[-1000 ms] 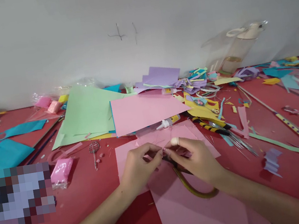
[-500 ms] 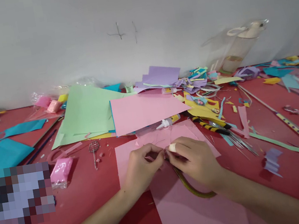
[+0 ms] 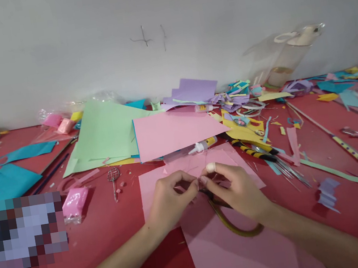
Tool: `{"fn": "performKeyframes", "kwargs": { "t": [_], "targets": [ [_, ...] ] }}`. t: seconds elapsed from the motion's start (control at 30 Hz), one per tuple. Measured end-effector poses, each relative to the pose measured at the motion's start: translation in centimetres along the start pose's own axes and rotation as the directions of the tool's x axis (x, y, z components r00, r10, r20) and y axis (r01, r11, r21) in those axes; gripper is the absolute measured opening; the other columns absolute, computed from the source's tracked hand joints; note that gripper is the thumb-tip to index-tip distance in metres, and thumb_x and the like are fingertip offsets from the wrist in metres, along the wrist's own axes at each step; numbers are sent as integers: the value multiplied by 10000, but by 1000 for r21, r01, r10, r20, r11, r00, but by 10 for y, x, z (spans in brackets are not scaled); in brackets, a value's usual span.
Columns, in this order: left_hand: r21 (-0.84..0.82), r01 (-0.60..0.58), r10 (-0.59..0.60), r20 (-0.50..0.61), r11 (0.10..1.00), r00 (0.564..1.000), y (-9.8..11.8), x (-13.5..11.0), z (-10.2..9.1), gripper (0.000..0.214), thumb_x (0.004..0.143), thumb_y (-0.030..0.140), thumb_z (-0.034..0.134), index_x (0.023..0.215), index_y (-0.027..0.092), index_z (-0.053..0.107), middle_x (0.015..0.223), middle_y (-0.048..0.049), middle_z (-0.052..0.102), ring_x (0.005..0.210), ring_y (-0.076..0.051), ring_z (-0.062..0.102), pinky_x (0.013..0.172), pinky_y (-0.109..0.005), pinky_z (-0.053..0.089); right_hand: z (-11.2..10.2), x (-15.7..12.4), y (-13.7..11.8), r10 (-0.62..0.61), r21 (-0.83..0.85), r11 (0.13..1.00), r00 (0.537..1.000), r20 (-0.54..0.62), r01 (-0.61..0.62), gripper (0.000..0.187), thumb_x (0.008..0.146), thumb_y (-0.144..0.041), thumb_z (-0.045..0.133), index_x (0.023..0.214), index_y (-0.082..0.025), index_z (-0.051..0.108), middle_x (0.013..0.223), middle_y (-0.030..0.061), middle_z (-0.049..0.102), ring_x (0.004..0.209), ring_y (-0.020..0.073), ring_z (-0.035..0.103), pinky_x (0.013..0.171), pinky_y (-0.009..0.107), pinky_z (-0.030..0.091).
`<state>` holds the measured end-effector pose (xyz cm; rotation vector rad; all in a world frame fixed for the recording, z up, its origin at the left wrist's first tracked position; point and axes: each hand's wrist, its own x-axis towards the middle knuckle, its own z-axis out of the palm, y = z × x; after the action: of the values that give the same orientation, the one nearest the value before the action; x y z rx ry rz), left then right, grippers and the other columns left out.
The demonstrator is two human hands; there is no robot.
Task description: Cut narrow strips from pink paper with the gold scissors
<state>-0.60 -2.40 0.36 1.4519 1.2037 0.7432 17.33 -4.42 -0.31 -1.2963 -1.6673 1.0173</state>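
Over a pink paper sheet, the fingertips of both hands meet. My left hand is closed in a pinch; the small thing between its fingers is too small to name. Thumb and index finger of my right hand, with a white wrap on one finger, pinch at the same spot. Beneath the right palm shows a curved olive-yellow handle with a dark part near the fingertips, looking like scissors. The hand covers much of this tool, and whether it is gripped is hidden.
Beyond the hands lie a glue bottle, pink card and green paper. Black-and-yellow pliers lie to the right, among paper strips. A pink packet and small wire racket lie left. A bottle leans against the wall.
The right index finger has straightened, and its wrapped part has shifted slightly right and up. More of the tool's dark part shows beneath the right hand. The left hand keeps its pinch.
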Motion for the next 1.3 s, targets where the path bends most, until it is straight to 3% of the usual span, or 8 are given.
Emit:
{"fn": "performKeyframes", "kwargs": {
  "t": [0.2, 0.37, 0.57, 0.73, 0.9, 1.07, 1.13, 1.3],
  "targets": [
    [133, -112, 113, 1, 985, 994, 1, -1, 0, 134, 809, 209, 579, 759, 160, 693, 727, -11, 713, 610, -108, 613, 579, -201, 489, -4, 2, -3, 141, 204, 965, 983, 117, -163, 152, 928, -286, 585, 801, -202, 591, 726, -27, 609, 698, 115, 581, 644, 223, 437],
    [182, -164, 166, 4, 970, 986, -1, -3, 1, 134, 818, 192, 575, 776, 167, 700, 720, -1, 715, 605, -97, 605, 527, -172, 448, -6, 6, 2, 281, 488, 781, 917, 283, -390, 169, 872, -296, 661, 773, -177, 592, 738, -10, 606, 703, 118, 577, 676, 245, 447],
    [131, -141, 142, 4, 981, 990, 3, -3, -1, 128, 824, 217, 589, 761, 156, 682, 707, -13, 700, 592, -101, 609, 521, -178, 467, -7, 5, 0, 265, 439, 827, 932, 249, -353, 215, 889, -361, 659, 793, -171, 625, 752, 4, 625, 721, 119, 586, 680, 243, 446],
    [73, -123, 120, 38, 990, 992, 6, -2, -3, 125, 810, 213, 584, 766, 148, 681, 735, -31, 701, 616, -118, 621, 553, -202, 511, -8, 6, -2, 330, 502, 733, 885, 327, -459, 210, 859, -348, 698, 776, -170, 623, 724, -6, 621, 660, 98, 572, 625, 215, 444],
    [9, -86, 86, 23, 996, 996, 5, 0, -5, 138, 828, 245, 596, 770, 141, 666, 728, -26, 680, 598, -112, 613, 574, -219, 536, -7, 1, -3, 84, 224, 970, 995, 53, -94, 107, 913, -322, 647, 986, -250, 677, 860, -7, 695, 807, 130, 651, 716, 228, 500],
    [-54, -79, 81, 25, 995, 996, 6, -2, -5, 145, 836, 259, 617, 772, 137, 661, 704, -21, 657, 591, -109, 599, 572, -223, 545, -3, -2, 5, -305, -162, 943, 949, -75, 290, 125, 916, -224, 644, 1018, -246, 711, 911, 14, 739, 841, 154, 678, 762, 263, 521],
    [-60, -80, 82, 29, 995, 996, 6, -2, -5, 141, 839, 259, 620, 788, 137, 669, 701, -21, 657, 589, -110, 601, 572, -226, 545, -2, -2, 7, -372, -223, 911, 925, -84, 346, 144, 908, -200, 651, 1036, -228, 711, 919, 31, 738, 857, 166, 681, 771, 276, 529],
    [-49, -99, 100, 25, 994, 995, 4, -3, -4, 139, 846, 256, 617, 801, 137, 674, 708, -19, 659, 595, -107, 604, 566, -218, 536, -1, -2, 2, -318, -208, 933, 944, -87, 295, 121, 909, -188, 641, 1006, -209, 710, 893, 39, 714, 837, 160, 674, 751, 262, 541]
  ]
}}
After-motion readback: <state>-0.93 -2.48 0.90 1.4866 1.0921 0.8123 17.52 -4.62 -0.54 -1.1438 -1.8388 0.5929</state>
